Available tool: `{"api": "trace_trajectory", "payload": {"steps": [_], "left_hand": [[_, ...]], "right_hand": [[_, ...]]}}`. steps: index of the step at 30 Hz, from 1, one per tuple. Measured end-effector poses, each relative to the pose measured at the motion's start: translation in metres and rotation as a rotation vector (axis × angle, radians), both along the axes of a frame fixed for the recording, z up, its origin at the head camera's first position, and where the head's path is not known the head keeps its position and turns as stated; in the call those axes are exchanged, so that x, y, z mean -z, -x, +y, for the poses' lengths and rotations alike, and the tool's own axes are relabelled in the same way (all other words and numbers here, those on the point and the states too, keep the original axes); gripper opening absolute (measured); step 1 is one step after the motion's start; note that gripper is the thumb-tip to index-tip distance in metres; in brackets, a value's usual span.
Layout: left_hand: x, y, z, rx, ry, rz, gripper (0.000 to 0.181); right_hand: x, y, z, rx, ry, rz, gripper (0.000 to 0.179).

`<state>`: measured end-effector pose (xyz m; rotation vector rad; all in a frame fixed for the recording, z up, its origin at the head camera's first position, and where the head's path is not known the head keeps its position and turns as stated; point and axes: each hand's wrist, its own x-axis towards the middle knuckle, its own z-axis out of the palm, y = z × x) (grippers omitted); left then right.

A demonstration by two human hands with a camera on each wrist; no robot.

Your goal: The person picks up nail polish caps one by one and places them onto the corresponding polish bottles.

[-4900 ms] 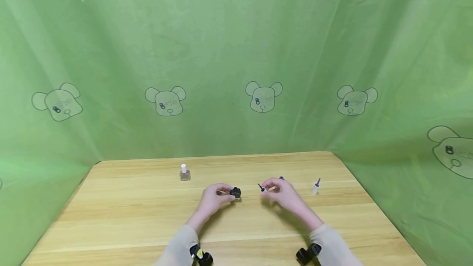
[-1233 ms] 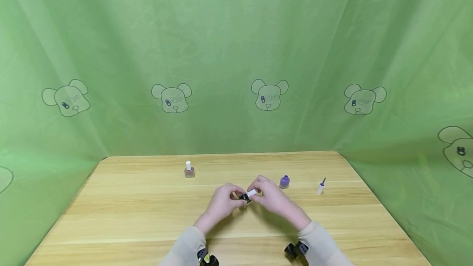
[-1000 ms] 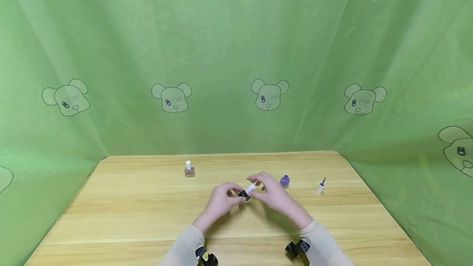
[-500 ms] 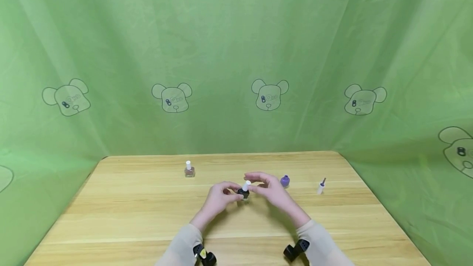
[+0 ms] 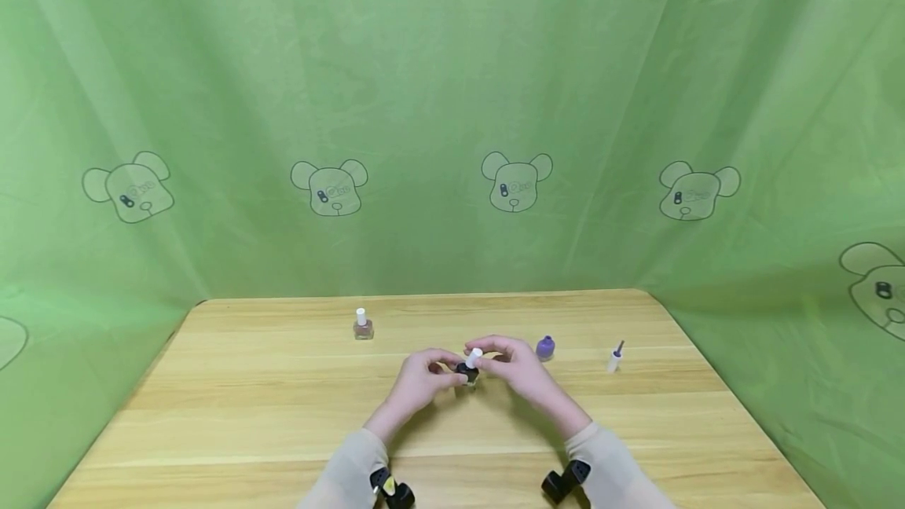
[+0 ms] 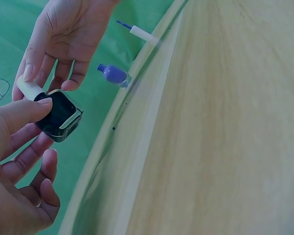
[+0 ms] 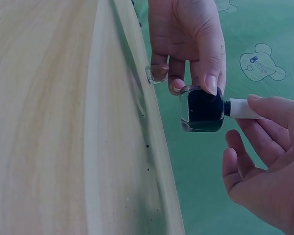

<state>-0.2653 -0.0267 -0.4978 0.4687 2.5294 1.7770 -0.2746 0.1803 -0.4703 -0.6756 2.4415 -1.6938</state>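
Note:
My left hand [image 5: 417, 382] grips a small square bottle of black nail polish [image 7: 202, 110] between thumb and fingers, over the middle of the table. The white cap [image 7: 245, 109] sits at the bottle's neck, its brush out of sight inside. My right hand [image 5: 519, 368] pinches this cap between thumb and fingertips. In the right wrist view a short dark piece of neck shows between cap and bottle. Bottle and cap tilt slightly to the right in the head view.
A purple nail polish bottle [image 5: 545, 348] stands uncapped to the right of my hands. Farther right, a white cap with a purple brush [image 5: 615, 357] stands brush-up. A capped mauve polish bottle [image 5: 364, 328] is at the back left of the wooden table [image 5: 247, 407].
The white cap, earlier held apart with its dark brush bare, is now at the black bottle's neck. My hands have come together, and the purple bottle shows fully.

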Motion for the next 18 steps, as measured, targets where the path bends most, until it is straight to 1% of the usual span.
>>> {"api": "trace_trajectory", "payload": {"steps": [6, 11, 14, 18], "left_hand": [[-0.0025, -0.0025, 0.0006, 0.006, 0.003, 0.018, 0.028], [-0.0041, -0.0042, 0.0024, -0.014, 0.017, 0.05, 0.026], [-0.0059, -0.0053, 0.0038, -0.024, 0.027, 0.07, 0.025], [-0.0073, -0.0066, 0.0067, -0.029, 0.032, 0.092, 0.025]], "right_hand": [[-0.0019, -0.0012, -0.0017, 0.056, -0.033, 0.017, 0.03], [-0.0039, -0.0027, -0.005, 0.156, -0.053, 0.033, 0.024], [-0.0041, -0.0036, -0.0069, 0.216, -0.042, 0.035, 0.02], [-0.0037, -0.0049, -0.0091, 0.29, -0.007, 0.011, 0.02]]}}
